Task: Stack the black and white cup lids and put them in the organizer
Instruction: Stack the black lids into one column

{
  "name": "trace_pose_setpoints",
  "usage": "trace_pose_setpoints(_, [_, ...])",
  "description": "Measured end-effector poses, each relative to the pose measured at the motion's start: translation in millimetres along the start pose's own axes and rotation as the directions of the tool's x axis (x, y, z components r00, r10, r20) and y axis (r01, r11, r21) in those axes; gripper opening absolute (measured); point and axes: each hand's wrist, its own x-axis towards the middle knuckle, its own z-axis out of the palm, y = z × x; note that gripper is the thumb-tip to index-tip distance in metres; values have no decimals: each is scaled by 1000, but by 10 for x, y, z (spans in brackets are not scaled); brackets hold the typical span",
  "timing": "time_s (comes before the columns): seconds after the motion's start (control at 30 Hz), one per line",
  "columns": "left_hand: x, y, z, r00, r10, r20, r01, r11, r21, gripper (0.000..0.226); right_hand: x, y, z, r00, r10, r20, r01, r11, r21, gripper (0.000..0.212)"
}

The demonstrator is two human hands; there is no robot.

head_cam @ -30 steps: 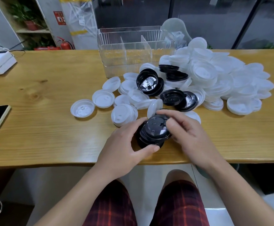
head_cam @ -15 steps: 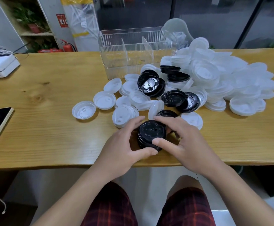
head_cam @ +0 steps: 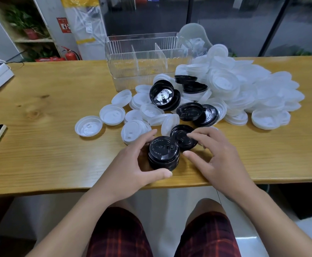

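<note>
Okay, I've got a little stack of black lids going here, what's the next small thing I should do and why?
Probably pick up the loose black lid under your right hand and seat it on the black stack your left hand holds. It lies right beside the stack, your fingertips already touch it, and the organizer looks empty.

Office: glass partitions (head_cam: 225, 25), fire extinguisher (head_cam: 70, 54).

The black lid stack (head_cam: 163, 153) looks like glossy hard plastic with raised lettering on top, while the white lids (head_cam: 244, 91) are a milky, semi-see-through plastic with a softer matt sheen. The organizer (head_cam: 144, 60) is clear ribbed plastic, acrylic-looking, with smooth clear dividers. The table (head_cam: 49, 138) is light varnished wood, grain and knots showing under a mild shine, and the shorts (head_cam: 120, 236) are soft plaid cloth
</note>
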Motion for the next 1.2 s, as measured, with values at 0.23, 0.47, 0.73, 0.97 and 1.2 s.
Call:
trace_pose_setpoints(0.23, [-8, 106, 85, 998, 33, -48, -35, 998, -47, 69, 72, 187, 100, 997, -71, 38, 77, 983, -169, 21])
trace_pose_setpoints(0.47, [-17, 156, 100, 996, 30, -85, -34, 998, -48, 59, 46, 29, -16, 992, 119, -51, -111, 984, 141, 8])
trace_pose_setpoints(0.73, [4, 196, 140, 992, 13, -125, -19, 999, -45, 57, 14, -10, -127, 951, 298, 80, -295, 799, 524, 52])
trace_pose_setpoints(0.97, [-4, 192, 152, 991, 28, -131, -30, 999, -12, 63, 3, 43, -134, 941, 326, 93, -314, 738, 597, 48])
trace_pose_setpoints(1.2, [-52, 134, 139, 993, 30, -115, -27, 999, 27, 84, 39, 98, -170, 917, 390, 82, -362, 727, 583, 43])
